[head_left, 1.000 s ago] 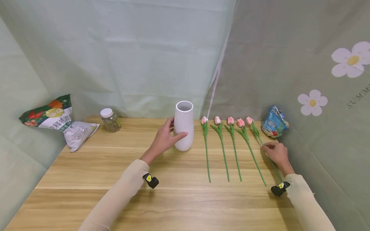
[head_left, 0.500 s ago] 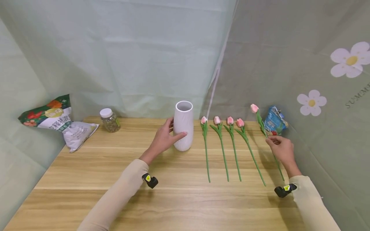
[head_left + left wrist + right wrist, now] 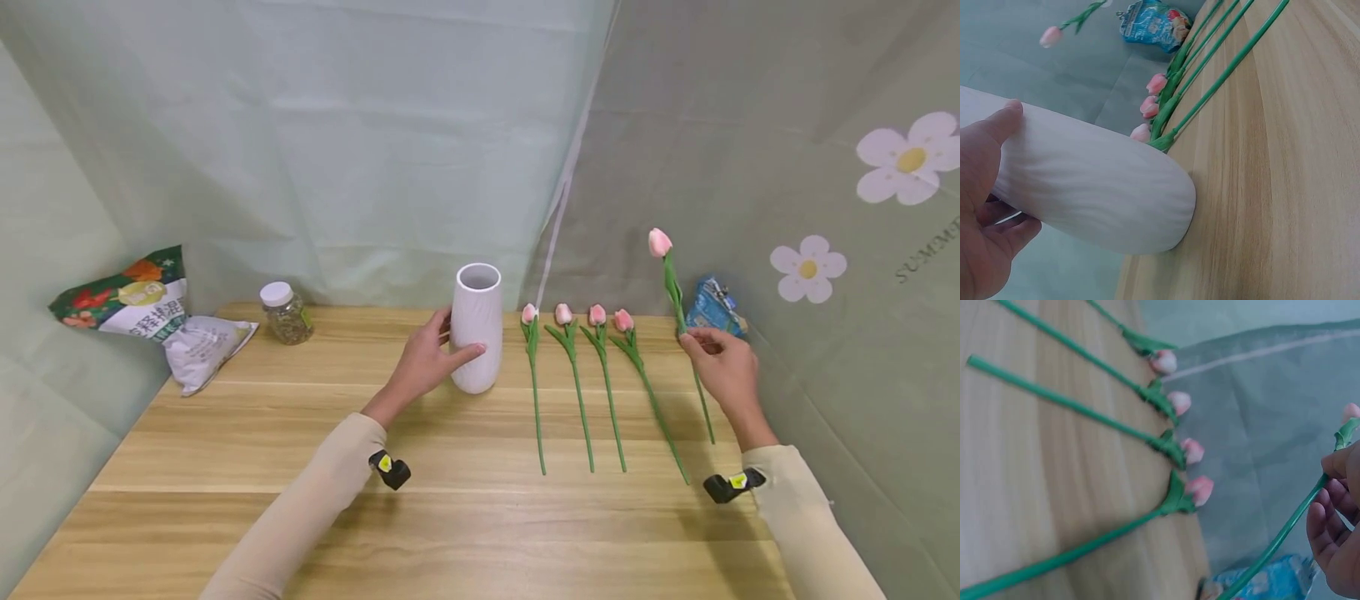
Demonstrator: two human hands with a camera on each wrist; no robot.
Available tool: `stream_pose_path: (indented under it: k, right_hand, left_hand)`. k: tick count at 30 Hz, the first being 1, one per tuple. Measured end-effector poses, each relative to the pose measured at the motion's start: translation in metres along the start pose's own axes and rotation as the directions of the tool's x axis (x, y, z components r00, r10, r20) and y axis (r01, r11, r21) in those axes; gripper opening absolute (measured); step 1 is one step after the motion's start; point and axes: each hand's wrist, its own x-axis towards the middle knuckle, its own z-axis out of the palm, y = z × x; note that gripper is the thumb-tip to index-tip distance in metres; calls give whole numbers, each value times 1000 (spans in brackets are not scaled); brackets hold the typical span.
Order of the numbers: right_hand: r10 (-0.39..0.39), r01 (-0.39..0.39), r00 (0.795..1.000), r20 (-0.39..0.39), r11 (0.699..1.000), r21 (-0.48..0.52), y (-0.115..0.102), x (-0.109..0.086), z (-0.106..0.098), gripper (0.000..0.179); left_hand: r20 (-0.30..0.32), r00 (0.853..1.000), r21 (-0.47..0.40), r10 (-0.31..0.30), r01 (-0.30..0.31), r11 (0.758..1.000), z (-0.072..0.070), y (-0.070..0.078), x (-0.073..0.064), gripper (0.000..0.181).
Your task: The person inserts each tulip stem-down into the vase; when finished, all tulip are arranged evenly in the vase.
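Note:
A white ribbed vase (image 3: 477, 333) stands upright on the wooden table. My left hand (image 3: 427, 358) holds it from the left side, thumb across its front and fingers behind; the left wrist view shows the thumb and fingertips on the vase (image 3: 1097, 181). My right hand (image 3: 723, 367) pinches the stem of a pink tulip (image 3: 660, 243) between thumb and fingers, its bloom raised and its stem hanging below the hand. In the right wrist view the green stem (image 3: 1279, 540) crosses the pinching fingers. Several more pink tulips (image 3: 580, 387) lie in a row between the vase and my right hand.
A crumpled blue snack bag (image 3: 716, 307) sits at the back right corner, behind my right hand. At the left lie a green and white bag (image 3: 153, 300) and a clear jar with a white lid (image 3: 287, 317). Fabric walls close off the table's back and sides.
My right hand has lifted the rightmost tulip off the table, its bloom rising and its stem turning more upright. The left hand and the vase have stayed in place.

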Motion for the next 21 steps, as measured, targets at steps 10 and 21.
stream_pose_path:
  k: [10,21]
  right_hand:
    - [-27,29,1000,-16,984,174,-36,9,6,39]
    - [-102,96,995,4,943,318,-70,18,11,40]
  left_hand:
    - [1,1000,13,6,-6,1000,1,-2,0,85]
    - [-5,1000,25,10,-10,1000,1,-1,0,85]
